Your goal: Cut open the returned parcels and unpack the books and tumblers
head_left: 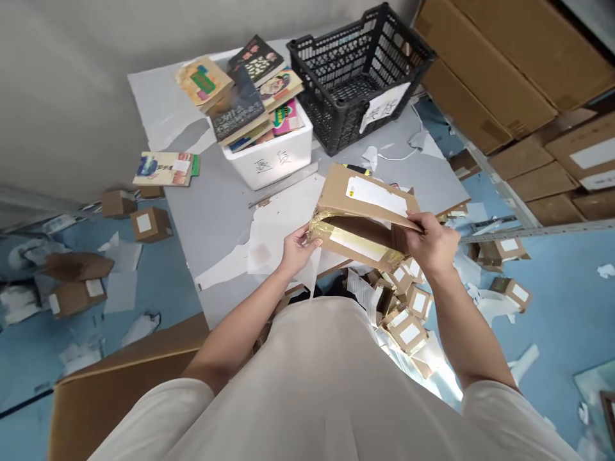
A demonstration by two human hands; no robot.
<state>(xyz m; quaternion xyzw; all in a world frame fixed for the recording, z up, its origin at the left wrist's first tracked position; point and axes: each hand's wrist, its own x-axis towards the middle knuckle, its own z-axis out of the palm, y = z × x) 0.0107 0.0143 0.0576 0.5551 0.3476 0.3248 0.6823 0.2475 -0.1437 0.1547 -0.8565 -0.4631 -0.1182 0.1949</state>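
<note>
A brown cardboard box [335, 192] with white labels and yellowish tape is held up over the near edge of the table. Its side facing me gapes, and the inside looks dark. My left hand [296, 251] pinches the taped left corner, thumb on the near flap. On the other end, my right hand [434, 242] grips the upper flap with its fingers wrapped round the edge. White paper [269, 237] lies on the table beneath the box, and a yellow-and-black object [356, 169] shows partly behind it.
A white foam box [273, 160] heaped with books [240, 109] and a black plastic crate [331, 121] stand at the back of the table. Two books [166, 168] lie at its left edge. Shelved cartons [509, 70] rise at right. Opened boxes [408, 330] and paper litter the floor.
</note>
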